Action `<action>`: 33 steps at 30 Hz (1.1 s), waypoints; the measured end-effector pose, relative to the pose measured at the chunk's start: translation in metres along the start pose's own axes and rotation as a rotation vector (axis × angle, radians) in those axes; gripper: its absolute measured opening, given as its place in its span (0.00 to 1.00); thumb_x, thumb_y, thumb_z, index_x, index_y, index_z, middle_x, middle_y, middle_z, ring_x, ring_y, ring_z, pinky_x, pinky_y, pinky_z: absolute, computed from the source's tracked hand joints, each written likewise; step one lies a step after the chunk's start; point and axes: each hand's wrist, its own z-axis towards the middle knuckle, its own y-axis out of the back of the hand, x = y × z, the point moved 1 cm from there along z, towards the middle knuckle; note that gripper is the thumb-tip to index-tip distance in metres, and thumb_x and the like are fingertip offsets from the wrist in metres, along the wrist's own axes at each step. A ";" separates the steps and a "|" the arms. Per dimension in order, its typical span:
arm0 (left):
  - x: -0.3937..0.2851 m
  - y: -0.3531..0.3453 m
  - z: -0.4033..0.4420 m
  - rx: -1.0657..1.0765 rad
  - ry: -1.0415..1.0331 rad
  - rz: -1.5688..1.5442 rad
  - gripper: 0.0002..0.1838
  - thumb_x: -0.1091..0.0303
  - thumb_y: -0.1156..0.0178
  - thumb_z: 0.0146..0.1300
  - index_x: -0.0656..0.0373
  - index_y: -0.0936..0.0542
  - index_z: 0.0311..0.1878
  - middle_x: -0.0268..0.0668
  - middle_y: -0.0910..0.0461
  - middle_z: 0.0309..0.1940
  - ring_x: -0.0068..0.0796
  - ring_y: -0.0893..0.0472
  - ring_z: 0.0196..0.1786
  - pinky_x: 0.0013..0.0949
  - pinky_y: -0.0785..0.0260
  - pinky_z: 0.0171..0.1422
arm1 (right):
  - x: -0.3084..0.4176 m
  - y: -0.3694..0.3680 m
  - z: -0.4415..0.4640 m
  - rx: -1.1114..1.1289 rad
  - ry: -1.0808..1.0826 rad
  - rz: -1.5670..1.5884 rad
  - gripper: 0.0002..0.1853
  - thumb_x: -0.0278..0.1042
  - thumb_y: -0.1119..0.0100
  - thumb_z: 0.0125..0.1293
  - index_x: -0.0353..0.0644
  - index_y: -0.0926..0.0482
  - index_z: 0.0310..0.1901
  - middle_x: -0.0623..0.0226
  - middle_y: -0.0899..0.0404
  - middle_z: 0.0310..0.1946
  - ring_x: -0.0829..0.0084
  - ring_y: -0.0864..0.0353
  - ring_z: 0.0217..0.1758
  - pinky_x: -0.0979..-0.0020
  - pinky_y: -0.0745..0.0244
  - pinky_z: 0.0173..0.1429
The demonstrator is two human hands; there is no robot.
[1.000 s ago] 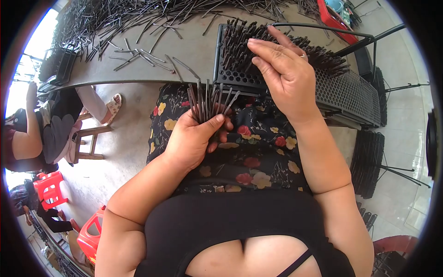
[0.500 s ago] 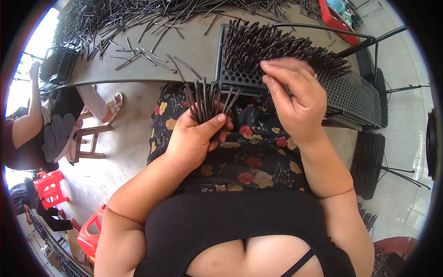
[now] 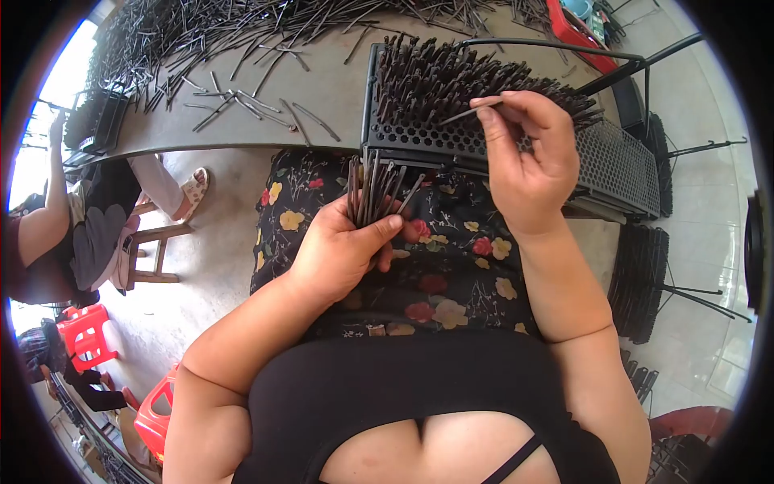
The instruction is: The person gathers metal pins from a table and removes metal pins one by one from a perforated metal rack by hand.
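Note:
My left hand [image 3: 351, 246] is closed round a bunch of thin dark rods [image 3: 375, 189], which point up and fan out a little above my lap. Between the thumb and fingertips of my right hand [image 3: 532, 157] is a single thin dark rod [image 3: 461, 116], its free end pointing left. That hand hovers over the black perforated rack [image 3: 435, 139], whose surface is full of small round holes. Many dark rods [image 3: 451, 77] stand packed upright in the rack's far part. Rows of bare holes show along its near edge and right side.
Loose rods [image 3: 242, 40] lie heaped on the grey table [image 3: 322, 89], with a few scattered nearer. A red tray [image 3: 576, 32] is at the back right. On the left, another person [image 3: 60, 210] sits by a wooden stool [image 3: 157, 250]. Red plastic stools [image 3: 87, 335] stand lower left.
My right hand has shifted slightly right, and a single rod now shows in its pinch. The left hand still grips its bunch. The whole view has moved a little.

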 end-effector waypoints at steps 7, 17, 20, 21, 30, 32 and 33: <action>-0.002 0.000 -0.001 -0.015 0.027 0.025 0.07 0.73 0.42 0.72 0.62 0.21 0.49 0.41 0.15 0.36 0.20 0.25 0.23 0.20 0.40 0.22 | -0.002 -0.004 0.005 -0.039 0.057 -0.041 0.14 0.16 0.29 0.55 0.41 0.19 0.42 0.68 0.15 0.34 0.70 0.16 0.33 0.73 0.25 0.40; -0.002 -0.001 -0.002 0.037 -0.001 -0.114 0.08 0.67 0.44 0.75 0.59 0.21 0.51 0.37 0.16 0.36 0.17 0.27 0.26 0.20 0.39 0.26 | 0.045 -0.005 -0.004 0.475 -0.427 0.157 0.11 0.20 0.28 0.57 0.38 0.15 0.42 0.67 0.16 0.40 0.79 0.21 0.36 0.78 0.28 0.35; 0.000 -0.004 -0.003 0.082 -0.049 -0.111 0.09 0.66 0.45 0.76 0.58 0.21 0.52 0.36 0.18 0.35 0.16 0.28 0.26 0.20 0.40 0.26 | 0.041 -0.008 -0.016 0.599 -0.842 0.520 0.07 0.21 0.31 0.62 0.35 0.17 0.41 0.69 0.15 0.39 0.82 0.20 0.36 0.82 0.28 0.35; 0.000 -0.004 -0.003 0.092 -0.074 -0.110 0.10 0.67 0.46 0.76 0.59 0.21 0.54 0.37 0.19 0.34 0.17 0.29 0.26 0.19 0.43 0.24 | 0.040 -0.006 -0.012 0.495 -0.909 0.586 0.06 0.22 0.33 0.63 0.34 0.18 0.41 0.67 0.15 0.36 0.81 0.19 0.35 0.80 0.26 0.37; -0.002 -0.007 -0.001 0.061 0.054 -0.062 0.08 0.64 0.48 0.78 0.58 0.26 0.47 0.37 0.22 0.33 0.19 0.31 0.25 0.21 0.44 0.24 | 0.000 0.013 0.004 -0.049 -0.070 0.010 0.12 0.17 0.34 0.63 0.36 0.22 0.47 0.66 0.15 0.36 0.80 0.17 0.36 0.80 0.23 0.40; 0.000 -0.005 0.001 0.068 0.050 -0.035 0.08 0.64 0.48 0.78 0.59 0.25 0.47 0.37 0.22 0.33 0.19 0.30 0.25 0.21 0.43 0.24 | 0.000 0.011 0.005 -0.049 -0.057 -0.032 0.11 0.16 0.32 0.61 0.38 0.20 0.44 0.66 0.15 0.35 0.76 0.16 0.35 0.77 0.23 0.40; 0.001 -0.004 0.002 0.070 0.043 -0.010 0.09 0.64 0.48 0.78 0.59 0.25 0.48 0.37 0.21 0.33 0.19 0.30 0.25 0.21 0.43 0.24 | -0.001 0.009 0.004 -0.022 -0.025 -0.070 0.11 0.17 0.31 0.59 0.40 0.19 0.43 0.66 0.15 0.35 0.73 0.17 0.34 0.75 0.24 0.40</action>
